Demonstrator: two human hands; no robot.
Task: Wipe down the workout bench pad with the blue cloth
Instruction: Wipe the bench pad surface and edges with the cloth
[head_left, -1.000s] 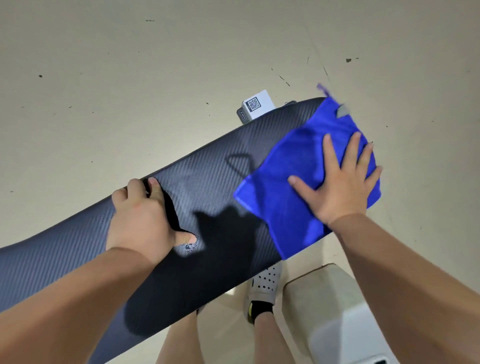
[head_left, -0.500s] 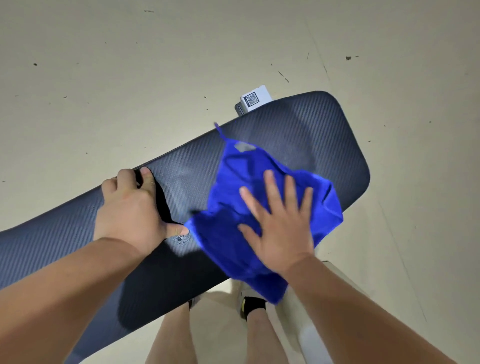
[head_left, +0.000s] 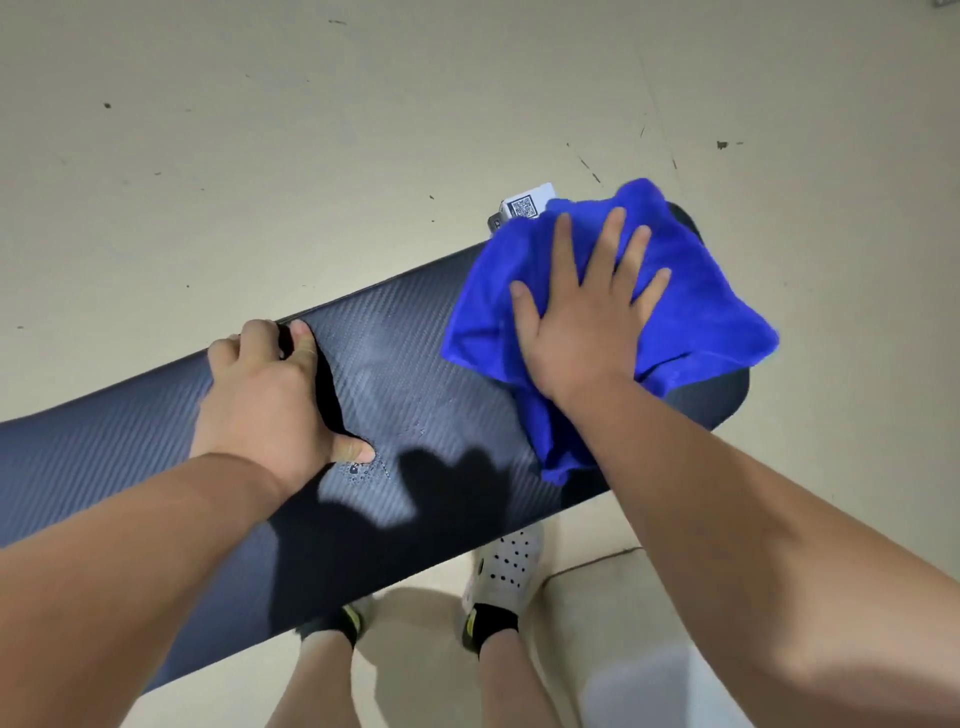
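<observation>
1. my right hand (head_left: 582, 332) lies flat with fingers spread on the blue cloth (head_left: 691, 306), palm pressing it down, not gripping it.
2. the blue cloth is bunched and rumpled at the right of the frame, covering the rounded end of the workout bench pad (head_left: 415, 395); one corner hangs over the pad's near edge at about the centre right, and another fold juts out over the floor (head_left: 260, 156) on the right.
3. my left hand (head_left: 270, 395) sits at the centre left, fingers curled over the pad's far edge and thumb resting on the top surface, clasping the pad.
4. the pad is dark with a fine woven texture and runs diagonally from the lower left of the frame up to the right.
5. between my two hands the surface shows a pale, damp-looking sheen, and a few small water droplets (head_left: 363, 470) sit just beside my left thumb.
6. shadows of my hands fall across the pad's near side at the centre.
7. a small white tag with a qr code (head_left: 524, 205) peeks out behind the pad's far edge, just touching the cloth's upper left fold.
8. at the bottom centre, below the pad, my feet stand on the floor; the right one wears a white perforated shoe (head_left: 506, 566).
9. the floor is pale beige with scattered dark scuffs.
</observation>
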